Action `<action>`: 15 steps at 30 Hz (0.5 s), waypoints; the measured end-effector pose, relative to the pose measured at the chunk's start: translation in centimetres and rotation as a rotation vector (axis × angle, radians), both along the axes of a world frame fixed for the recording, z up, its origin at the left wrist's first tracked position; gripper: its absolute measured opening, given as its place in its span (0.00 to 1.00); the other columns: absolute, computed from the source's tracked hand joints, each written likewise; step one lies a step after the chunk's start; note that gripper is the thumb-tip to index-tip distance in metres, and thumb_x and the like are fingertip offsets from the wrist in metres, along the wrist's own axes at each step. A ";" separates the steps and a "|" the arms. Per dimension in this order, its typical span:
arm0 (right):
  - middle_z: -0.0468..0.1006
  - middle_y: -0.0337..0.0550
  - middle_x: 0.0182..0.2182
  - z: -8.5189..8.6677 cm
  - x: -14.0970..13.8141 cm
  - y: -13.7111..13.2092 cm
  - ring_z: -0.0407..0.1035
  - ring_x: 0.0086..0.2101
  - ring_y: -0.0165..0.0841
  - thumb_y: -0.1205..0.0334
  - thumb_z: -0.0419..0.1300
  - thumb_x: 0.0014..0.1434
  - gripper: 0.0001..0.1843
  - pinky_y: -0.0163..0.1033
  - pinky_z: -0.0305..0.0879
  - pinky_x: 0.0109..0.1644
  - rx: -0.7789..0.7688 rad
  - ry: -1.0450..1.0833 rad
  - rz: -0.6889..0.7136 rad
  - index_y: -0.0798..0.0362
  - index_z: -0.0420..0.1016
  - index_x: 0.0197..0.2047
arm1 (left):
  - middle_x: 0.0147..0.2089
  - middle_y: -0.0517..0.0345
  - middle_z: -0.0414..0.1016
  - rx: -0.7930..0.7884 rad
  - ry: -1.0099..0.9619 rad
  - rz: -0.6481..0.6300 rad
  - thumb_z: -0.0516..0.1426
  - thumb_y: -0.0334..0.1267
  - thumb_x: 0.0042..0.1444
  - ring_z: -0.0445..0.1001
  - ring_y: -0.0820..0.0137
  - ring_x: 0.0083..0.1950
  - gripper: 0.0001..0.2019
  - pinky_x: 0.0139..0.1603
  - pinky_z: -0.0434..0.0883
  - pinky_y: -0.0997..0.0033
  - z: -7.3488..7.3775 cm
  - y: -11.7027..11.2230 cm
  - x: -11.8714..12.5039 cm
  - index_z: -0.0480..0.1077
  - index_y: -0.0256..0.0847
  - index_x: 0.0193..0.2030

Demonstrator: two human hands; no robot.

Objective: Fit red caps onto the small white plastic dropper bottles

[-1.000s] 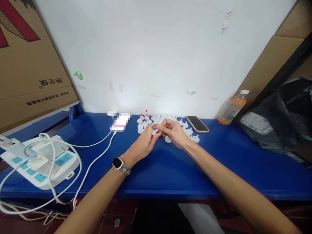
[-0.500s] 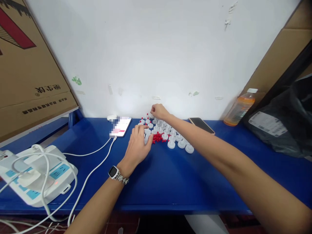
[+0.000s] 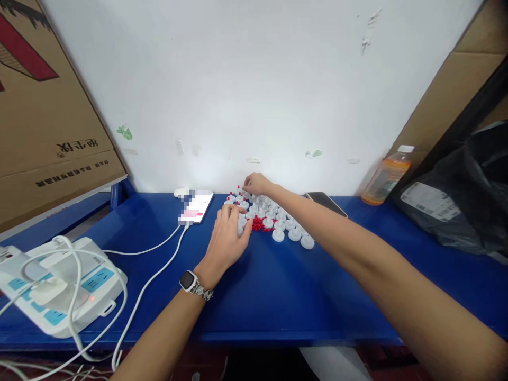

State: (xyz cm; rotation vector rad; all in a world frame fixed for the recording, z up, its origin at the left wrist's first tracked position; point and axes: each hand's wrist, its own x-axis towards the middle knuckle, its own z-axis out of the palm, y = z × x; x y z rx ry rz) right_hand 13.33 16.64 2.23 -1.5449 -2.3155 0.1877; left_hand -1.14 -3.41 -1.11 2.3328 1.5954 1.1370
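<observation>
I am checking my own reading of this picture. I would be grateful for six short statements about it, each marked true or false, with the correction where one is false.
1. The right hand is nearer to the wall than the left hand. True.
2. The bottle is on the right part of the table. True.
3. The right hand is touching the bottle. False: it is at the far side of the white caps.
4. A watch is on the right wrist. False: the watch is on the left wrist.
5. Some white caps carry red tips. True.
6. The loose red pieces lie beside the bottle. False: the loose red pieces lie among the white caps.
</observation>
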 end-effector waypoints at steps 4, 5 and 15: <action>0.83 0.52 0.37 -0.5 0.8 -0.8 0.75 0.40 0.38 0.64 0.65 0.53 0.09 0.35 0.67 0.44 0.012 0.012 0.001 0.58 0.81 0.38 | 0.55 0.49 0.66 0.004 0.004 -0.001 0.50 0.45 0.67 0.67 0.56 0.56 0.12 0.55 0.69 0.52 -0.1 0.1 -0.1 0.65 0.44 0.51; 0.83 0.51 0.36 -0.5 1.0 -1.1 0.76 0.39 0.37 0.66 0.65 0.53 0.06 0.34 0.67 0.43 0.010 0.017 0.009 0.58 0.81 0.36 | 0.54 0.49 0.66 0.005 0.006 -0.001 0.50 0.45 0.67 0.67 0.57 0.55 0.12 0.54 0.69 0.52 -0.1 0.2 -0.1 0.65 0.44 0.51; 0.83 0.47 0.37 0.3 4.0 -5.3 0.75 0.36 0.33 0.62 0.59 0.60 0.10 0.33 0.65 0.40 0.091 0.104 -0.021 0.56 0.80 0.41 | 0.55 0.49 0.66 0.017 0.007 0.015 0.50 0.45 0.67 0.67 0.56 0.55 0.12 0.53 0.69 0.52 0.1 0.2 0.0 0.65 0.44 0.52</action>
